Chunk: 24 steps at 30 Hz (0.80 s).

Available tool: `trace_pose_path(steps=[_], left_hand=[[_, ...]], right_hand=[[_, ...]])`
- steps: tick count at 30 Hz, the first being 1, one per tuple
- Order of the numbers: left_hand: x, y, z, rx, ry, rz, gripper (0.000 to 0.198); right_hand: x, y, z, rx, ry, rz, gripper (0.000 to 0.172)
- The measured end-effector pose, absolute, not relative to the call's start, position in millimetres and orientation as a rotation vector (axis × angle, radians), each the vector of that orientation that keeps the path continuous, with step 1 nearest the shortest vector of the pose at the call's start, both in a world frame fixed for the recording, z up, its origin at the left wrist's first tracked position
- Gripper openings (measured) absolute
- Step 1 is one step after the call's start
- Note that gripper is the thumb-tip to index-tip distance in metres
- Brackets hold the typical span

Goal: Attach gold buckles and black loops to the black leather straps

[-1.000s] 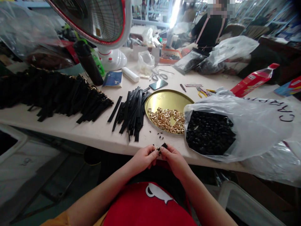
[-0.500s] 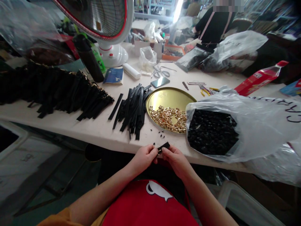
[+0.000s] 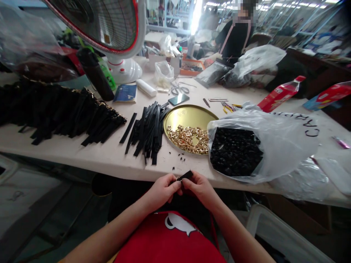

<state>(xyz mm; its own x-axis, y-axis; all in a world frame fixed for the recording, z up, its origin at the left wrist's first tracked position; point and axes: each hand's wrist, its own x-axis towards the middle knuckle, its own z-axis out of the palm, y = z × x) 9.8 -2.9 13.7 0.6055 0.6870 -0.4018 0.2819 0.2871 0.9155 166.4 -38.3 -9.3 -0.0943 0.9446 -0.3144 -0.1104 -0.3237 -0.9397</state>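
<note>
**Between the left hand (image 3: 166,187) and the right hand (image 3: 198,185), one black strip (image 3: 186,176)**

Just over the near edge of the table (image 3: 109,157), both hands meet, each pinching the same strip between thumb and fingers. The strip slants up towards the right hand; by the left fingertips there is a glint of gold (image 3: 177,179), too small to tell apart. The step in hand looks like fitting or adjusting a small metal part on the strip — the next move, I judge, calls for a firm left pinch and a careful pull or push by the right.

As for numbers: one strip is held. Ahead and left of the left hand lies a heap of black strips (image 3: 149,128), overlapping too much to count, and farther left a long row of strips (image 3: 63,109), also past counting. Straight ahead of both hands stands one gold tray (image 3: 189,114) with dozens of gold buckles (image 3: 186,139). Just beyond the fingers lie about half a dozen black bits (image 3: 173,168). Ahead and right of the right hand is one open plastic bag (image 3: 285,135) — its black pieces (image 3: 234,151) uncountable. Beyond the tray: one phone (image 3: 178,99).
</note>
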Motion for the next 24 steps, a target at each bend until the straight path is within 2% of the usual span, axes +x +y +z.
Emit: trace_pose_path(steps=[5,7,14,20,24], left_hand=[[14.7,-5.5,14.3,1.373,1.015,0.353,0.027],[15.2,-4.0,12.1,1.418,1.046,0.336,0.027],[15.1,10.3,9.3,1.441,1.011,0.214,0.035],[24.6,23.5,14.7,1.605,1.074,0.216,0.035],[27.1,30.3,20.5,1.600,0.991,0.200,0.029]], right_hand=[[164.2,-40.3,-9.1,-1.595,-1.296,1.034,0.018],[164.1,-37.7,-9.5,-1.634,-1.315,0.944,0.017],[166.2,-29.6,1.6,-1.355,-1.051,1.488,0.018],[172.9,-22.6,-0.4,-1.495,-1.158,1.261,0.011],[180.8,-15.3,0.1,-1.489,-1.158,1.284,0.012]])
